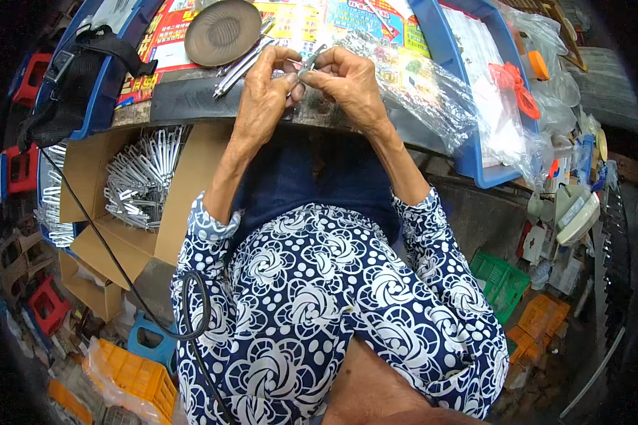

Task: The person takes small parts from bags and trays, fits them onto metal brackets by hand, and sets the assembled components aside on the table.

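My left hand and my right hand meet above the table's front edge, fingers pinched together. Between their fingertips is a small silver metal piece, gripped from both sides; its exact kind is too small to make out. Just left of my left hand, several slim silver metal strips lie on the table, partly under the rim of a round brown dish. Crumpled clear plastic film spreads to the right of my right hand.
Below the table's left side, an open cardboard box holds a heap of silver metal pieces. Blue trays flank the printed sheets. A black cable hangs at left. Orange crates and a green crate stand on the floor.
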### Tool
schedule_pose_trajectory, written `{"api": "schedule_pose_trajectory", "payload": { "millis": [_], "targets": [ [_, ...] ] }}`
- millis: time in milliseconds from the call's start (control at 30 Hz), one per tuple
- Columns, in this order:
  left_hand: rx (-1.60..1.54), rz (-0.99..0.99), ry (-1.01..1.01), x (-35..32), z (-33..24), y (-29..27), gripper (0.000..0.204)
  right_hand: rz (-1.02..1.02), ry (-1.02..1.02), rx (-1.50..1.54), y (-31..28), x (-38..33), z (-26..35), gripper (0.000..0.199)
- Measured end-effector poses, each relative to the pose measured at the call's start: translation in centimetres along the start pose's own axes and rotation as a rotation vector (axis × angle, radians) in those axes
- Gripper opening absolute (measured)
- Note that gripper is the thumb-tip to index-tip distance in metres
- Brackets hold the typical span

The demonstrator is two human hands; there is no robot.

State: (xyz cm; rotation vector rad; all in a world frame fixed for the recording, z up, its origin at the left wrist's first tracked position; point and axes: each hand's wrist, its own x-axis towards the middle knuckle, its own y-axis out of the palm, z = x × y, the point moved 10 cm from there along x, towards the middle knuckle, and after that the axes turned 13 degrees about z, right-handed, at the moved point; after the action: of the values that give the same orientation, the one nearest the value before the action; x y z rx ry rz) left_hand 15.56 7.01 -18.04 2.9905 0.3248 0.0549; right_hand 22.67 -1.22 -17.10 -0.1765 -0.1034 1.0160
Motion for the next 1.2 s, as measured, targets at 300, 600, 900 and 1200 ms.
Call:
{"api": "schedule_pose_trajectory", "payload": {
  "millis": [300,600,900,1200],
  "targets": [
    [0.012,-0.010,0.020,0.4,-0.6,-0.1,0.020,0.170,0.065,0.323,1.5,0.3,-1.9,0.025],
    [0.005,-0.010,0.034,0.7,-0.3,0.2,0.023,0.106,0.065,0.610,1.5,0.5,-2.4,0.014],
    [-0.051,-0.021,0.061,0.8,-0.2,0.3,0.023,-0.065,-0.056,0.197,-0.1,0.4,-0.9,0.014],
    [0.109,-0.058,0.087,0.8,-1.0,0.0,0.024,0.073,0.087,0.355,0.9,0.4,-2.5,0.020]
  ]
}}
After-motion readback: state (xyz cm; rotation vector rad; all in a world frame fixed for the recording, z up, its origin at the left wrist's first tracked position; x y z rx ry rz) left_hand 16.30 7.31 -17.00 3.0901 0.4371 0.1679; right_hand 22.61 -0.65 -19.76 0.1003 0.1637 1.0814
